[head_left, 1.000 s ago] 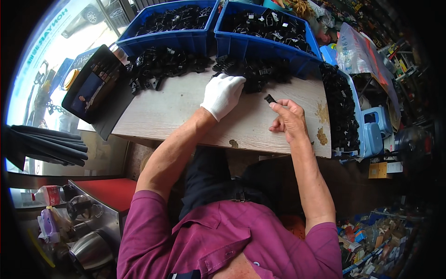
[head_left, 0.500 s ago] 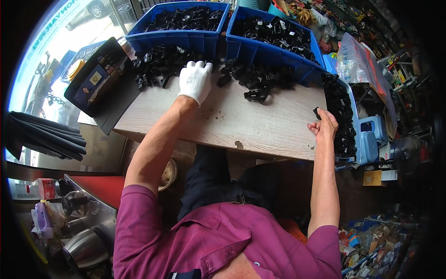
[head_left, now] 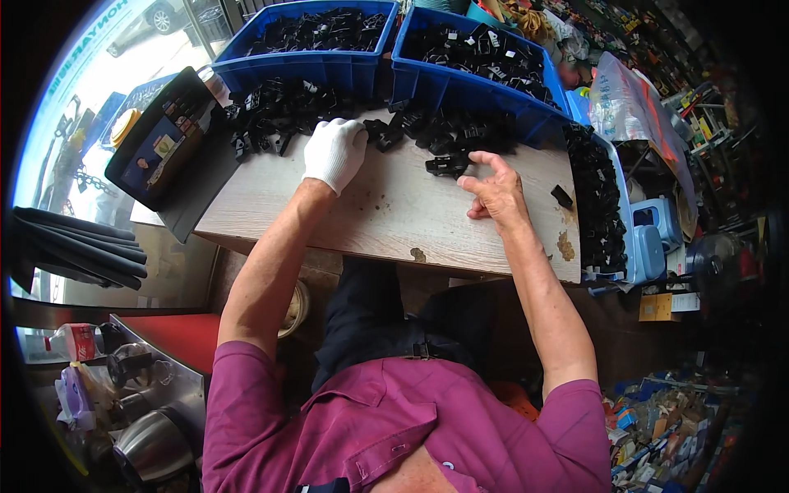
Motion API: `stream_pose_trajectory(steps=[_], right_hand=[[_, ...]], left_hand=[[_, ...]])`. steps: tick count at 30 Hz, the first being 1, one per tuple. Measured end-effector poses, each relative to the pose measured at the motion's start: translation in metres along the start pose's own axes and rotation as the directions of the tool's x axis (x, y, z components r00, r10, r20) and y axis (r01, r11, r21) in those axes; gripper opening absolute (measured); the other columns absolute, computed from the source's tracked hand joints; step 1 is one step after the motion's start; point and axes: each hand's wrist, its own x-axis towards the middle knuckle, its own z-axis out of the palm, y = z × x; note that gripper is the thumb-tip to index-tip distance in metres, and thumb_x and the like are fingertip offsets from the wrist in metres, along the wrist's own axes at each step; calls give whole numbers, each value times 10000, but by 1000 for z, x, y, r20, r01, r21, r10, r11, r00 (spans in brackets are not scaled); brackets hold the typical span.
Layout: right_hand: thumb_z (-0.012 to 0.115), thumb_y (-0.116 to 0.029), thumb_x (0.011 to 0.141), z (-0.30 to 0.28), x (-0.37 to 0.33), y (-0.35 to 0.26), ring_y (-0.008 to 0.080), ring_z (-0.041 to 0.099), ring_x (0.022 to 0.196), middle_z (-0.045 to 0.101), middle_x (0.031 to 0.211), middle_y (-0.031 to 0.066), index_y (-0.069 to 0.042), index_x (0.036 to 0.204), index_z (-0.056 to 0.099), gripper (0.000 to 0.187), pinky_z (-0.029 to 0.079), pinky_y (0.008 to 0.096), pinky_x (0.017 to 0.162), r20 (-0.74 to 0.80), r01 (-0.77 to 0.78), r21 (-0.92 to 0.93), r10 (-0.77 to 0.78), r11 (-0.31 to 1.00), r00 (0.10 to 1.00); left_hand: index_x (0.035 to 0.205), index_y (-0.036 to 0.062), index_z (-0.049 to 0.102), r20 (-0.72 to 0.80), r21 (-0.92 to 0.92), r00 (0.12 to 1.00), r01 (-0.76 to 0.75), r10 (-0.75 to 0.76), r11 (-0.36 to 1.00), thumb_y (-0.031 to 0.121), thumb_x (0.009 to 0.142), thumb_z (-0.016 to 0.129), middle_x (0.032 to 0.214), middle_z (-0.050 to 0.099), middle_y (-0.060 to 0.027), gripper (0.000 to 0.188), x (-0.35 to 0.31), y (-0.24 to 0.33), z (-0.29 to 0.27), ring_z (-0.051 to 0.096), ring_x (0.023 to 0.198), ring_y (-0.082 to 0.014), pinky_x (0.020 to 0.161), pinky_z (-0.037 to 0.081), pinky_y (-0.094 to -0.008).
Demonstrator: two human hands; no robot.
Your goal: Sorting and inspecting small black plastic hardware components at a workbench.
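My left hand (head_left: pixel 335 154), in a white knit glove, is closed with its fingers curled at the front edge of the left heap of black plastic parts (head_left: pixel 275 115). Whatever its fingertips hold is hidden behind the glove. My right hand (head_left: pixel 500 195) is bare, thumb and forefinger spread apart, just right of a black plastic part (head_left: pixel 446 166) at the front of the right heap (head_left: pixel 468 130). Nothing shows in its grasp. A single small black piece (head_left: pixel 562 196) lies by itself near the tabletop's right edge.
Two blue bins (head_left: pixel 300 72) (head_left: pixel 479 97) full of black parts stand along the table's (head_left: pixel 370 222) far side. Another bin (head_left: pixel 629 205) of them sits off the right edge. A propped-up tablet (head_left: pixel 156 148) with a lit screen stands at the left.
My right hand has let go of the small black piece at the right edge and moved left to the right heap, its fingers spreading. My left hand has shifted slightly left and nearer.
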Motion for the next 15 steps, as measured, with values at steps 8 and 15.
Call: stream_pose_trajectory(steps=[8, 15], right_hand=[[795, -86, 826, 9, 21, 2, 78, 483, 395, 536, 575, -8, -59, 1285, 669, 477, 458, 263, 348, 29, 30, -200, -25, 979, 999], [826, -185, 822, 15, 22, 5, 90, 498, 391, 538, 574, 0, -42, 1194, 712, 414, 449, 263, 340, 32, 71, -268, -65, 961, 997]], left_hand=[[906, 85, 727, 74, -63, 997, -30, 34, 998, 176, 881, 695, 885, 730, -93, 100, -11, 19, -10, 668, 863, -348, 786, 548, -445], [1010, 93, 729, 10, -49, 997, -81, 81, 996, 143, 879, 689, 938, 736, -100, 146, -17, 21, -12, 665, 898, -341, 814, 550, -439]])
